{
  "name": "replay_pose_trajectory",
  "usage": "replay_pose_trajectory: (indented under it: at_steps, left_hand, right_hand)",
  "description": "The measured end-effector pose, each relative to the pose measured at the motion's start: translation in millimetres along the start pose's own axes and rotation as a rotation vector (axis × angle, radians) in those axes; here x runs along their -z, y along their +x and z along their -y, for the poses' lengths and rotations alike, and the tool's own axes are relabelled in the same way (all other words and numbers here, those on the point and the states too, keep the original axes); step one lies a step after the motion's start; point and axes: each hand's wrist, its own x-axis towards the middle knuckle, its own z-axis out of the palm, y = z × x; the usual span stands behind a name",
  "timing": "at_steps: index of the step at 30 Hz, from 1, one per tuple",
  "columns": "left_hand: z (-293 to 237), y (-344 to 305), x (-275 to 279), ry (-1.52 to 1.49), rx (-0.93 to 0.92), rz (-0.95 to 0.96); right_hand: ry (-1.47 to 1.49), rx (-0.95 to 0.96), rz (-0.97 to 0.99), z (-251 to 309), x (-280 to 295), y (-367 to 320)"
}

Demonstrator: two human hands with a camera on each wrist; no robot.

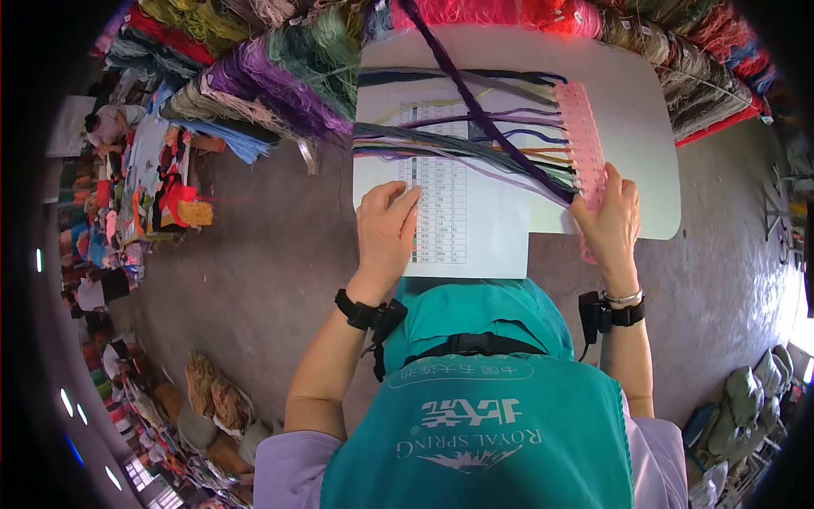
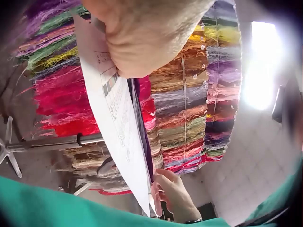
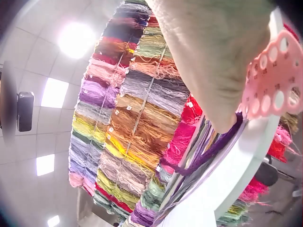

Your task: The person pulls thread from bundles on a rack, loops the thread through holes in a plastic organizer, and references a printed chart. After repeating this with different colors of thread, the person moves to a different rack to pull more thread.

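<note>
A pink thread holder card with rows of holes lies along the right part of a white board. My right hand grips its near end, the thumb beside the end of a dark purple thread hank. In the right wrist view that purple thread runs from under the thumb. Several coloured thread bundles stretch leftward from the card's holes. My left hand holds the left edge of a printed sheet, thumb on its face. Its fingertips are partly hidden in the left wrist view.
Racks of hanging thread hanks stand beyond the board, red and pink ones at its far edge. At left, people work beside a table heaped with coloured material. Grey bundles sit on the floor side at lower right.
</note>
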Motion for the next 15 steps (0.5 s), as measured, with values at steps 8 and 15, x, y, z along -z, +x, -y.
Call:
replay_pose_trajectory:
  at_steps: [8, 15]
  left_hand:
    - [2, 3, 3, -0.013, -0.096, 0.033]
    - [0, 6, -4, -0.025, -0.182, 0.057]
  right_hand:
    - [-0.069, 0.039, -0.066, -3, -9, 1]
    - [-0.206, 0.053, -0.02, -14, -9, 19]
